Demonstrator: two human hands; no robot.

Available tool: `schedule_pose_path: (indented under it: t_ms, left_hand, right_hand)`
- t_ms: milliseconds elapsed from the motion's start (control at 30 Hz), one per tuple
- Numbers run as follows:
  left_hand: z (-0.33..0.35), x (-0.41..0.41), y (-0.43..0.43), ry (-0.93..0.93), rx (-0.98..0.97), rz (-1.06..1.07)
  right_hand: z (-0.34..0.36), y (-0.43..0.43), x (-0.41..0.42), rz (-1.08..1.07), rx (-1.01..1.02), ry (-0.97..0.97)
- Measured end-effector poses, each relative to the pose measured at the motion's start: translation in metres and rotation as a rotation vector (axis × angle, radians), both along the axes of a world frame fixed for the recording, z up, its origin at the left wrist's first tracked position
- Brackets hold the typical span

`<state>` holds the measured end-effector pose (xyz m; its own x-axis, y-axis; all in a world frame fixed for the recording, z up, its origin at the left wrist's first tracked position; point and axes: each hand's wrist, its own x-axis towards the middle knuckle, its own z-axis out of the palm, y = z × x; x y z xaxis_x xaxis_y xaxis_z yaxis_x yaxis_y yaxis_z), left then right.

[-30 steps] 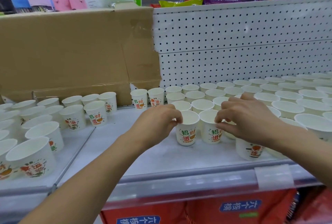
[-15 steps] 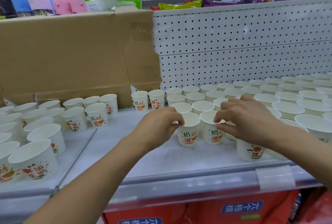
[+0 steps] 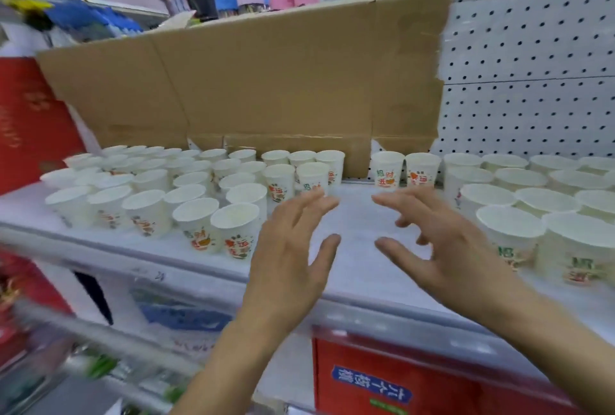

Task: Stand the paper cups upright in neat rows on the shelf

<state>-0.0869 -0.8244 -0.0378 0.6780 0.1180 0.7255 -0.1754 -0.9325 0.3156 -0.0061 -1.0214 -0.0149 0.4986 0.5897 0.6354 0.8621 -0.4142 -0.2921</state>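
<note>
Hands first: your left hand [image 3: 293, 248] and right hand [image 3: 446, 248] both hover wide open, fingers spread and holding nothing, over the bare middle strip of the shelf [image 3: 354, 211], palms turned toward each other. Motion smears the picture, so you cannot tell whether either hand touches the shelf.

On either side of that gap stand the paper cups [image 3: 236, 231]. The left group [image 3: 199, 188] fills the shelf from its left end toward the middle. All look upright as far as the blur allows, but the rows are loose and staggered, and the nearest cups come close to the front edge. The right group [image 3: 532, 201] runs in tidier rows toward the right end. Two printed cups [image 3: 387, 170] stand side by side at the back edge, just in front of the cardboard [image 3: 266, 81] and beside the pegboard [image 3: 532, 81].

The step in hand looks like reaching for the next cups to line up. Take the nearest cups of the left group lightly by the wall just below the rim, since thin paper probably dents under a squeeze. Bring them into the gap so that they carry on the lines of the right group. Set each one flat before letting go, and hold your wrists high so that they do not sweep the front cups off the edge.
</note>
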Motion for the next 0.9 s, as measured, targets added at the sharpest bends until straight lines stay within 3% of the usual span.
schedule_pose_path:
  t_ms: [100, 267, 500, 767, 900]
  left_hand:
    - [-0.007, -0.037, 0.067, -0.037, -0.055, 0.232]
    - [-0.001, -0.065, 0.157, 0.104, 0.033, 0.476]
    - [0.005, -0.061, 0.181, 0.181, 0.097, 0.431]
    - [0.019, -0.055, 0.174, 0.249, 0.053, 0.356]
    - [0.024, -0.061, 0.147, 0.205, 0.066, 0.314]
  right_hand:
    - [-0.004, 0.064, -0.010, 0.130, -0.051, 0.045]
    - [0.004, 0.149, -0.025, 0.180, -0.070, -0.144]
    - [-0.003, 0.189, -0.029, 0.028, -0.201, -0.315]
    - [0.000, 0.201, -0.029, 0.014, -0.191, -0.270]
    - [0.001, 0.168, -0.032, -0.047, -0.166, -0.267]
